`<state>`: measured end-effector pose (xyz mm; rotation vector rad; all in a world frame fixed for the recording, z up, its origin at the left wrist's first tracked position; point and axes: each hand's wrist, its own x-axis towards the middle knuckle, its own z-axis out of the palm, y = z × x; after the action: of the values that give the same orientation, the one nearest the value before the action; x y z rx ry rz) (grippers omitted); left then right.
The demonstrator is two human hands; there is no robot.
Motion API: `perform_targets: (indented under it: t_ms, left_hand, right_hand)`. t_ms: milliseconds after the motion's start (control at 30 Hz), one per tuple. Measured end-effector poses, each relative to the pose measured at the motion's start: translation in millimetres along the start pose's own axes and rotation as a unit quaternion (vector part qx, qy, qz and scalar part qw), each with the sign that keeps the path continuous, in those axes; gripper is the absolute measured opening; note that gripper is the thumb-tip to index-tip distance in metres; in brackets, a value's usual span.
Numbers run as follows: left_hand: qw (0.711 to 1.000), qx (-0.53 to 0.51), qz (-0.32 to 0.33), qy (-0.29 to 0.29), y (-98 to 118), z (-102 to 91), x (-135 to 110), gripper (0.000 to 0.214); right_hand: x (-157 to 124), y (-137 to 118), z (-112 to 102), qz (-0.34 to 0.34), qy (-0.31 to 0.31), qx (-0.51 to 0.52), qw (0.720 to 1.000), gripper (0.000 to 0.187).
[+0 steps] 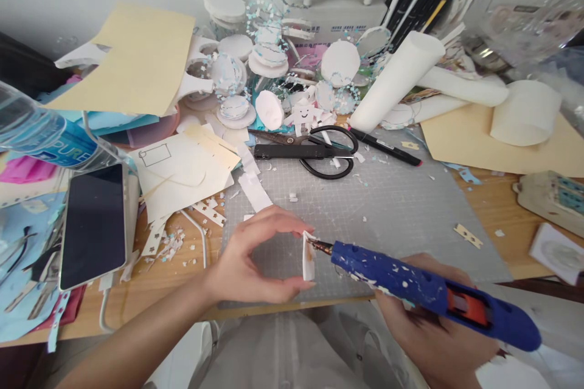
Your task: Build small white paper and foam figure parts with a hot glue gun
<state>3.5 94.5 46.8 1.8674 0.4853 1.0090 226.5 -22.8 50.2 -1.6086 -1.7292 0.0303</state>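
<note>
Between thumb and fingers, my left hand (260, 255) pinches a small white piece (309, 261) by its two ends, upright above the grey cutting mat (387, 206). Brownish marks show on the piece's right face. My right hand (438, 316) is wrapped round a blue hot glue gun (410, 279), speckled with white bits. The gun's dark metal nozzle meets the upper part of the white piece. Much of my right hand is hidden behind the gun's body. Beyond my hands lie black-handled scissors (328, 152) and a black box cutter (292, 151).
A phone (93, 225) and a water bottle (68, 140) are at the left. White foam discs (340, 63) and beaded wires crowd the back. White rolls (396, 82) and markers (424, 3) stand back right. A black pen (387, 147) lies on the mat among paper scraps.
</note>
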Motion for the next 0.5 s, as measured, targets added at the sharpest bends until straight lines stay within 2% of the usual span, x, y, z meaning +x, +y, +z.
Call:
perform_targets:
  t_ms: [267, 500]
  left_hand:
    - [1.000, -0.002, -0.007, -0.006, -0.1, -0.3, -1.3, 0.054]
    - [1.000, 0.000, -0.010, -0.007, 0.3, -0.6, -1.1, 0.053]
  right_hand:
    - [-4.1, -4.2, 3.1, 0.061, 0.028, 0.044, 0.997, 0.020]
    - [-9.8, -5.8, 4.4, 0.113, 0.031, 0.079, 0.990, 0.011]
